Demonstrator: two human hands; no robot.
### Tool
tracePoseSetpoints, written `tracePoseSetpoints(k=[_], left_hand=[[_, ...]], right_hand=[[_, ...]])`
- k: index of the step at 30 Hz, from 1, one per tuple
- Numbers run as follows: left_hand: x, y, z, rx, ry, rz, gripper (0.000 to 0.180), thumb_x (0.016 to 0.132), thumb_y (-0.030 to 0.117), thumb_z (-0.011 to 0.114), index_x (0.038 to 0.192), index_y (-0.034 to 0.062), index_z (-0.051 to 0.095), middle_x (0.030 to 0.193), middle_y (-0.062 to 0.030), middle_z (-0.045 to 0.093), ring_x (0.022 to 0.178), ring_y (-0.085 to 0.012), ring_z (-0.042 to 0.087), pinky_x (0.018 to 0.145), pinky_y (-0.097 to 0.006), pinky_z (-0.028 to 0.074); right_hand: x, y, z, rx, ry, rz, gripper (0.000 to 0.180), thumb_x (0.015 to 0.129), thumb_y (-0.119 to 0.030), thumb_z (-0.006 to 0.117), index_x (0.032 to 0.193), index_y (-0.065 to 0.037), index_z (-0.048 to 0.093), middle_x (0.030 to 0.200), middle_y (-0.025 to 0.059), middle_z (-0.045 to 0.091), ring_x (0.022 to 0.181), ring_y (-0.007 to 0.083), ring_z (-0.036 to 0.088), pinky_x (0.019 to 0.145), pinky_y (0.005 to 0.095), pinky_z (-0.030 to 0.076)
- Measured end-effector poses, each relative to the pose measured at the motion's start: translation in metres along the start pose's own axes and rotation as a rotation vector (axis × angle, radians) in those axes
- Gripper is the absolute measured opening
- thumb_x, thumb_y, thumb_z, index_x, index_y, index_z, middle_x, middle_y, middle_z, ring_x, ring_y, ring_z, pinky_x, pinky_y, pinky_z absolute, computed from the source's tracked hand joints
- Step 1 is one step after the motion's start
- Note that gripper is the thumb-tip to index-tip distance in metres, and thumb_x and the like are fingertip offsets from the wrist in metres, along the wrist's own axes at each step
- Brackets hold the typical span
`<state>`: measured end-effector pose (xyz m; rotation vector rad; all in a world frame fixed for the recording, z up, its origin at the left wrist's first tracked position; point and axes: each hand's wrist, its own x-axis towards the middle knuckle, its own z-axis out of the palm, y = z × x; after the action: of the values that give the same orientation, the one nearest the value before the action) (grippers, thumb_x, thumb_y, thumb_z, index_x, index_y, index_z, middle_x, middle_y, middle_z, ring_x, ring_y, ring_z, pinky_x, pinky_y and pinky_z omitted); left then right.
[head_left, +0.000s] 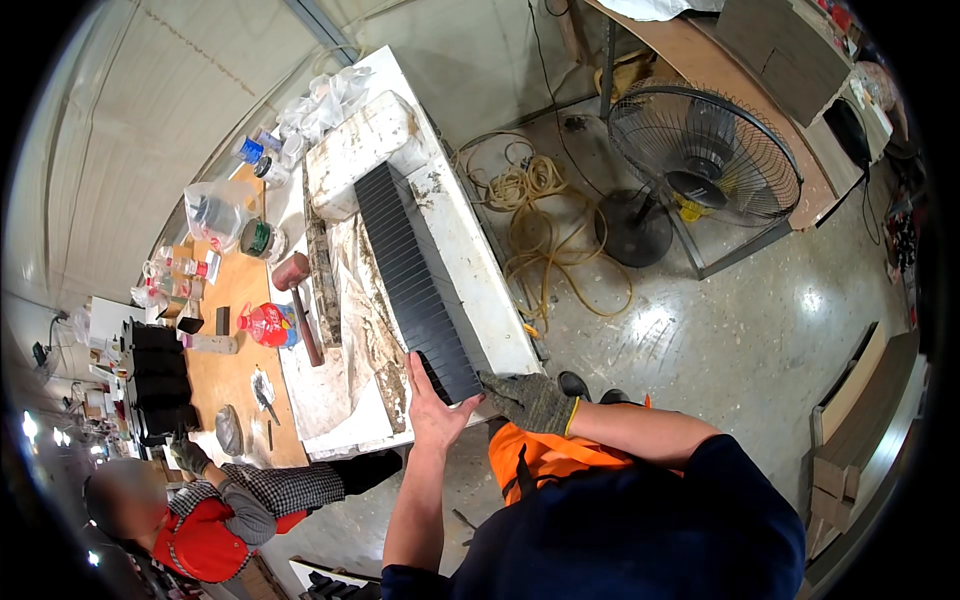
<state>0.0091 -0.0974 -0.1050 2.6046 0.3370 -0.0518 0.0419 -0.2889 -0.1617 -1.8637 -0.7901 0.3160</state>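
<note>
A long row of thin, dark grey rectangular slabs (415,275), standing on edge face to face, lies lengthwise on a white, stained table (485,290). The row's far end meets a white, dirt-smeared block (410,130) near the table's far end; its near end comes close to the table's near edge, toward the right corner.

The person's bare left hand (437,412) is at the near end of the row, thumb and fingers spread wide: the fingers lie along the left side and the thumb reaches across the end. The right hand (530,402), in a dark grey knitted glove with a yellow cuff, has its fingertips at the near right corner of the row; whether they grip or only press cannot be told.

Left of the row, a crumpled, brown-stained white cloth (362,325) covers part of the table. Beyond it lies a mallet (292,270) with a reddish-brown head and a long handle, just beside a red plastic bottle (266,325) on the left.

A co-worker in a red vest (205,545) and checked apron is beside the table's left part, one gloved hand (188,456) near stacked black pieces (157,380). Past the table's right edge, a black pedestal fan (705,150) stands on the floor near loose coils of yellowish hose (530,190).
</note>
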Motion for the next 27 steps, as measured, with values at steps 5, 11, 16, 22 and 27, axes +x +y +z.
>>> tracePoseSetpoints(k=[5, 11, 16, 22, 27], left_hand=[[-0.002, -0.005, 0.001, 0.014, 0.036, 0.042, 0.124, 0.058, 0.034, 0.088, 0.147, -0.0009, 0.009, 0.151, -0.029, 0.017, 0.135, -0.0431, 0.032, 0.105, -0.042, 0.039], [0.0, 0.006, -0.004, -0.019, 0.048, 0.035, 0.123, 0.058, 0.028, 0.089, 0.148, 0.0006, 0.009, 0.148, -0.0296, 0.026, 0.133, -0.0425, 0.036, 0.107, -0.043, 0.037], [-0.001, 0.003, -0.003, -0.026, 0.045, 0.017, 0.124, 0.058, 0.03, 0.089, 0.148, 0.0, 0.01, 0.149, -0.0286, 0.024, 0.13, -0.0426, 0.04, 0.104, -0.043, 0.04], [0.0, 0.001, -0.001, 0.09, 0.073, 0.05, 0.123, 0.058, 0.041, 0.087, 0.147, -0.0006, 0.013, 0.15, -0.0269, 0.023, 0.124, -0.0423, 0.048, 0.092, -0.043, 0.05], [-0.001, 0.004, -0.002, 0.035, 0.043, -0.005, 0.123, 0.057, 0.034, 0.088, 0.147, 0.0013, 0.011, 0.151, -0.025, 0.022, 0.127, -0.0403, 0.045, 0.093, -0.042, 0.049]], right_hand=[[0.004, 0.009, -0.008, 0.095, 0.03, -0.038, 0.047, 0.09, -0.024, 0.054, 0.133, -0.006, 0.048, 0.107, 0.0193, 0.065, 0.091, 0.0346, 0.065, 0.078, 0.0413, 0.052], [0.042, 0.036, -0.017, -0.243, 0.23, -0.239, 0.038, 0.09, -0.026, 0.055, 0.124, -0.008, 0.054, 0.101, 0.0163, 0.064, 0.081, 0.0339, 0.064, 0.069, 0.0416, 0.052], [0.083, 0.004, -0.057, -0.321, 0.111, -0.137, 0.035, 0.09, -0.023, 0.053, 0.124, -0.015, 0.056, 0.097, 0.0135, 0.064, 0.082, 0.0308, 0.063, 0.069, 0.0419, 0.052], [0.104, 0.002, -0.072, -0.568, -0.121, -0.08, 0.044, 0.086, -0.018, 0.053, 0.129, -0.01, 0.051, 0.093, 0.0122, 0.065, 0.085, 0.0292, 0.064, 0.068, 0.0427, 0.052], [0.115, -0.004, -0.084, -0.689, -0.218, -0.206, 0.046, 0.085, -0.016, 0.052, 0.131, -0.011, 0.05, 0.102, 0.0121, 0.064, 0.09, 0.0287, 0.064, 0.071, 0.0441, 0.052]])
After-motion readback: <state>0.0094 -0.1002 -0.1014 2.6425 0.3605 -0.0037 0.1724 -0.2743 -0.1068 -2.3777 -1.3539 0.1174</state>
